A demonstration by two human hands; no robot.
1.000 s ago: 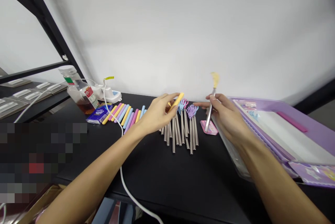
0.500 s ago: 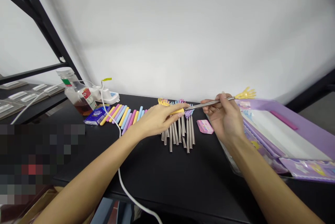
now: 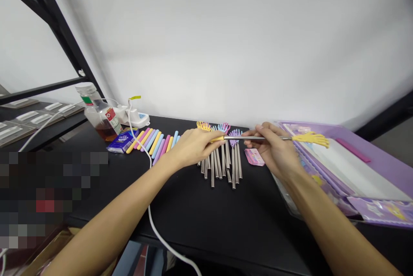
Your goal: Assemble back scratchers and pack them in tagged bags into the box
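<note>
A back scratcher [image 3: 241,138] with a yellow claw head, a silver rod and a yellow handle is held level across both hands, above the table. My left hand [image 3: 195,147] is closed round its yellow handle. My right hand [image 3: 274,144] grips the rod near the claw end, with the yellow claw [image 3: 311,139] sticking out to the right. Beneath lie several metal rods with claw heads [image 3: 235,164] in yellow, blue, pink and purple. Left of them, partly behind my left hand, is a row of pastel handles [image 3: 156,144].
A purple box [image 3: 348,134] with packaging stands on the right. Pink cards [image 3: 254,157] lie beside it. At the left are a bottle of brown liquid [image 3: 100,112], a blue packet [image 3: 121,141] and a white power strip [image 3: 138,118]. A white cable [image 3: 155,228] crosses the black table [image 3: 206,220].
The back scratcher has gone from tilted up at the right to nearly level. Its claw end has dropped and the claw has turned. Both hands keep hold of it.
</note>
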